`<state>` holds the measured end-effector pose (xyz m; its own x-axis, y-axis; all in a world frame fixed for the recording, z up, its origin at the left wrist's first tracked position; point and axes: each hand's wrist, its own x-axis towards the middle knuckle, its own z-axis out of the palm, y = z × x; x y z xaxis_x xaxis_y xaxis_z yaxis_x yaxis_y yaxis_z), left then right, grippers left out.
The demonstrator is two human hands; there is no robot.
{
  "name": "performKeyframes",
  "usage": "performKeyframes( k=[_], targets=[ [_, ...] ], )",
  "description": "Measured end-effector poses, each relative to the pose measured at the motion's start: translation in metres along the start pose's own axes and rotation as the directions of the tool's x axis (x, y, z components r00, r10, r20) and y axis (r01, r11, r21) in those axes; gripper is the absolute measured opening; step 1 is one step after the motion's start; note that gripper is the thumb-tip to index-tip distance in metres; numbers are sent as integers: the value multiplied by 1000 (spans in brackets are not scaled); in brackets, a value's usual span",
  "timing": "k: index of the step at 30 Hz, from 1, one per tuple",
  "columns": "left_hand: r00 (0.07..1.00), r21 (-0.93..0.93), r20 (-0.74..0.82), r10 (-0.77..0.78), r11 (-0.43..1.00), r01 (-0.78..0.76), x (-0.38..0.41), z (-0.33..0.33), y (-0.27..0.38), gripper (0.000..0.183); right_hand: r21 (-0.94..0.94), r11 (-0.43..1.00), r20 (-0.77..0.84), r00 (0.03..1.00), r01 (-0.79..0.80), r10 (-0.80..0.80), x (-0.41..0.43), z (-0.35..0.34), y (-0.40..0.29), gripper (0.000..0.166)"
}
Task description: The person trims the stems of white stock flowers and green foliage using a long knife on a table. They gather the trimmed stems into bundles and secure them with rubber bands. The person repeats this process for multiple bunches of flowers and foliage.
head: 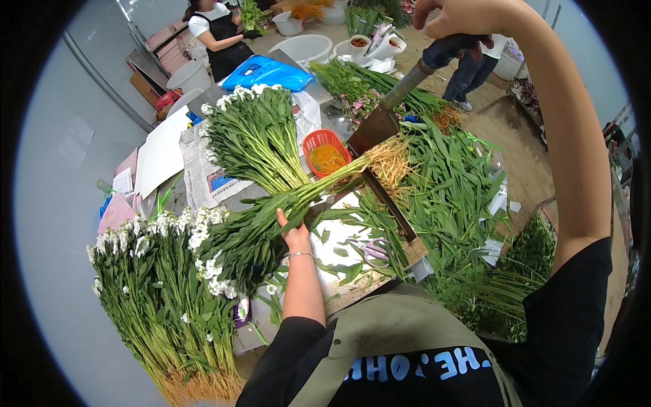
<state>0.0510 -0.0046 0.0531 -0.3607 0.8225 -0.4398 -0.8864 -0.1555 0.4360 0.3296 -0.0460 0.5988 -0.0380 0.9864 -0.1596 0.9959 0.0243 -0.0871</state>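
Observation:
My left hand [295, 235] is closed around a bunch of white-flowered stock stems [330, 184], its blooms towards the left. The stems lie across a lever-type stem cutter, with the tan roots [389, 158] past its metal edge [390, 206]. Up at the top right, my right hand [455, 23] grips the dark handle of the raised cutter lever [407, 84]. The broad cutter blade [374, 129] stands tilted just above the root end. Beyond the held bunch lies another bunch of white stock [254, 137], its stem ends by a red plastic basket [325, 137] of orange rubber bands.
Rooted white stock [168, 285] is piled at left. Purple-handled scissors [375, 253] lie among loose leaves. Cut greenery [447, 178] heaps at right. A blue plastic package [267, 74] rests at the table's far end. A person in a black apron [221, 35] stands beyond; another person's legs [470, 76] show at right.

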Motion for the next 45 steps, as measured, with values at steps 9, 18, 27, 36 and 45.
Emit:
performKeyframes(
  k=[9, 18, 27, 36, 45],
  targets=[
    [1000, 15, 3, 7, 1000, -7, 2, 2, 4, 45, -46, 999, -161, 987, -15, 7, -5, 30, 18, 32],
    [1000, 8, -19, 16, 1000, -15, 15, -28, 11, 42, 106, 994, -103, 994, -15, 26, -119, 155, 54, 46],
    [999, 54, -27, -35, 998, 37, 8, -17, 2, 38, 493, 735, 384, 875, -465, 296, -190, 262, 88, 56],
    [994, 36, -103, 21, 999, -18, 9, -23, 2, 36, 414, 817, 264, 912, -401, 313, -211, 332, 102, 52],
    [990, 136, 84, 113, 983, -124, -23, -6, 34, 36, 330, 858, 381, 887, -394, 261, -222, 533, 146, 62]
  ],
)
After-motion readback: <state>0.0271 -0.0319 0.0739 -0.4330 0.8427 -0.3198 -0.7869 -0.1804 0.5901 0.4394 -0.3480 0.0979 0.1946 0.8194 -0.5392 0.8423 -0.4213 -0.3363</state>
